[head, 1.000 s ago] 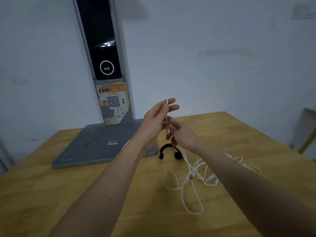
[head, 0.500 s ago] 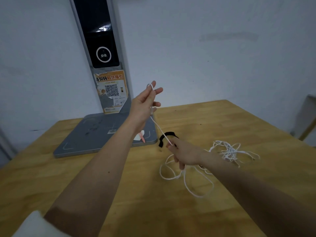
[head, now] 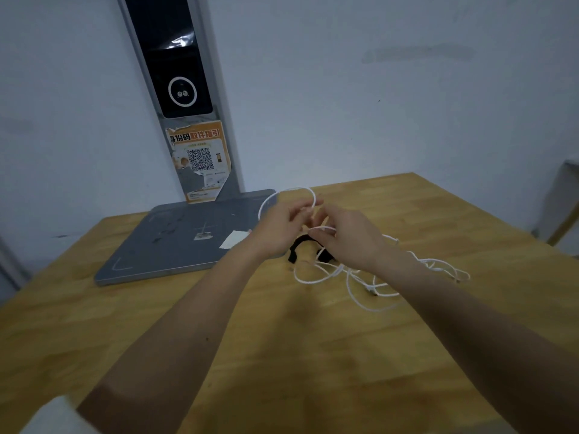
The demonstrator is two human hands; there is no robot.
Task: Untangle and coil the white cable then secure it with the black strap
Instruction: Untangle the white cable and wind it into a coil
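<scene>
Grey scanner stand (head: 175,245) with an orange QR sticker (head: 199,158) sits at the counter's (head: 282,355) left. Just right of it, the left hand (head: 282,228) grips a raised loop of the white cable (head: 360,288); the right hand (head: 351,242) pinches a strand. Under the hands lies the black strap (head: 296,249), partly hidden, the cable's tangle spreading rightward.

A wooden table (head: 313,355) with a honey-yellow butcher-block top is filling the lower half of the view. A grey scanner stand (head: 175,242) is sitting on its far left part, its flat base carrying 1 small white label (the upright post is rising against the wall). Just right of the base, a black strap (head: 296,250) is lying curled in an arch. The loose tangle of a white cable (head: 376,277) is sprawling across the wood beside the strap.
</scene>
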